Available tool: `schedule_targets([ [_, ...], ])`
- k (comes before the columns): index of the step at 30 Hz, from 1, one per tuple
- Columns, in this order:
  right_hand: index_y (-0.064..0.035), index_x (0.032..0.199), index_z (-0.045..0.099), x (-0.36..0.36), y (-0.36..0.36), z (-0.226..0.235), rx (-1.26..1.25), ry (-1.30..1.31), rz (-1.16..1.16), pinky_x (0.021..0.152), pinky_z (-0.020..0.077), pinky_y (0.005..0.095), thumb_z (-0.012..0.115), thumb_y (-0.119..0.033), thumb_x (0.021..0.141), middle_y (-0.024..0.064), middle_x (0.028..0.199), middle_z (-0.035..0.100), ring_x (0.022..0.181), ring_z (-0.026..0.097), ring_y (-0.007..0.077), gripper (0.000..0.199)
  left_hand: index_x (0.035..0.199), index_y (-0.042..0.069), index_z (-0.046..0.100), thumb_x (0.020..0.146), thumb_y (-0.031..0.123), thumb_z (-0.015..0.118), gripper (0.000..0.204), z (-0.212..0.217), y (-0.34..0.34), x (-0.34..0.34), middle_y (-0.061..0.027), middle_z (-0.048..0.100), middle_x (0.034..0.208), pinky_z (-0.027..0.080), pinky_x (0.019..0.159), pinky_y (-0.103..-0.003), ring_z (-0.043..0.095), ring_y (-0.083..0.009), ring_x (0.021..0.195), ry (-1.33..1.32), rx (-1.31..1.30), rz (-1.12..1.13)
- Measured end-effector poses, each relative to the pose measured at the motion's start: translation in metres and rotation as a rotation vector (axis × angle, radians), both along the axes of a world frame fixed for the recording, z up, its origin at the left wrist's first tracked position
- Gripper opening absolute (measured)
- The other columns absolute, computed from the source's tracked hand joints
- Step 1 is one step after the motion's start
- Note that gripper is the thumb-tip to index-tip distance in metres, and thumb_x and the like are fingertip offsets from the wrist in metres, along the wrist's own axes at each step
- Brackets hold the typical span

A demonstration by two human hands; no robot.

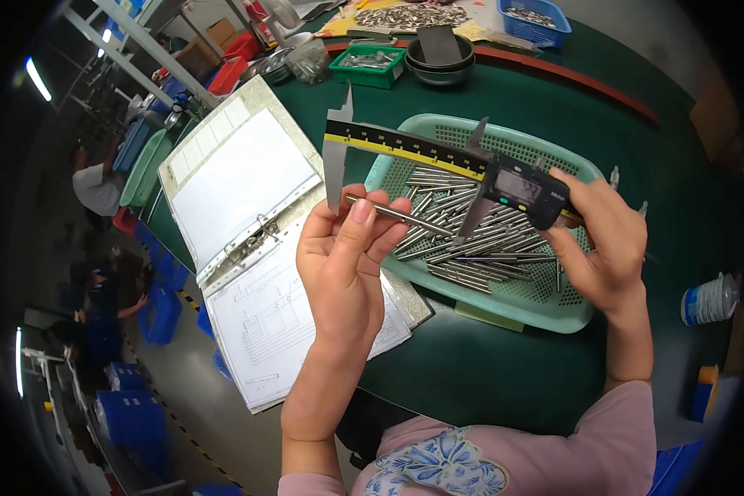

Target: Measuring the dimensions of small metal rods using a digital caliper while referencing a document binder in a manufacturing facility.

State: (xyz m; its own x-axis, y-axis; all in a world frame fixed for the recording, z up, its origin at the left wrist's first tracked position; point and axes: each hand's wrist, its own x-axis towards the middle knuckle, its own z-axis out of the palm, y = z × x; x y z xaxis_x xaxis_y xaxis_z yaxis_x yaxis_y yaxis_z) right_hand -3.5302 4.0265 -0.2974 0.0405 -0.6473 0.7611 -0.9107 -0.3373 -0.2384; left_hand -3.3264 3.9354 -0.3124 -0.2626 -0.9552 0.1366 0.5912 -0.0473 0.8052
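My left hand [347, 244] pinches a slim metal rod [405, 217] between thumb and fingers. In my right hand [599, 240] is a digital caliper [413, 150], gripped at its display end, with its jaws spread apart. The rod lies roughly along the caliper's beam, between the two lower jaws; whether its ends touch them I cannot tell. Beneath the caliper stands a pale green perforated basket [537, 318] with many similar metal rods [504, 231] in it, lying in different directions. Left of the basket, an open ring binder [310, 157] shows a page of line drawings [281, 318].
At the back of the green table [471, 355] are a small green tray of metal parts [368, 66], dark bowls [441, 62] and a blue basket [533, 23]. A white bottle [709, 299] stands far right. Other people [97, 186] are beyond the table, at left.
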Motion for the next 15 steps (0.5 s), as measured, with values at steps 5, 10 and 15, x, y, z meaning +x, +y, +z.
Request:
schedule_targets([
  [5,0.0051,0.095,0.056,0.012,-0.002,-0.003,0.035,0.002,0.033,0.044,0.0401,0.0252,0.066,-0.001,0.058,0.0094,0.064,0.053,0.05,0.052,0.0169,0.038,0.095,-0.002,0.048,0.083,0.005,0.051,0.015,0.004,0.008,0.013,-0.0125,0.057,0.089,0.051,0.069,-0.028,0.06,-0.0217,0.082,0.059,0.01,0.036],
  [10,0.0057,0.093,0.056,0.019,-0.002,-0.004,0.034,0.021,0.056,0.045,0.0408,0.0238,0.067,-0.002,0.06,0.0104,0.067,0.056,0.05,0.052,0.0157,0.035,0.094,-0.002,0.05,0.083,0.006,0.051,0.014,0.005,0.013,0.023,-0.0117,0.058,0.089,0.051,0.07,-0.027,0.06,-0.0209,0.083,0.087,0.051,0.013],
  [15,0.0037,0.09,0.057,0.019,0.0,-0.004,0.028,0.045,0.048,0.045,0.041,0.0241,0.068,-0.003,0.06,0.0099,0.067,0.056,0.05,0.052,0.0158,0.032,0.094,-0.001,0.05,0.083,0.005,0.051,0.013,0.006,0.017,0.024,-0.0116,0.058,0.089,0.051,0.07,-0.027,0.06,-0.0205,0.083,0.115,0.081,-0.012],
])
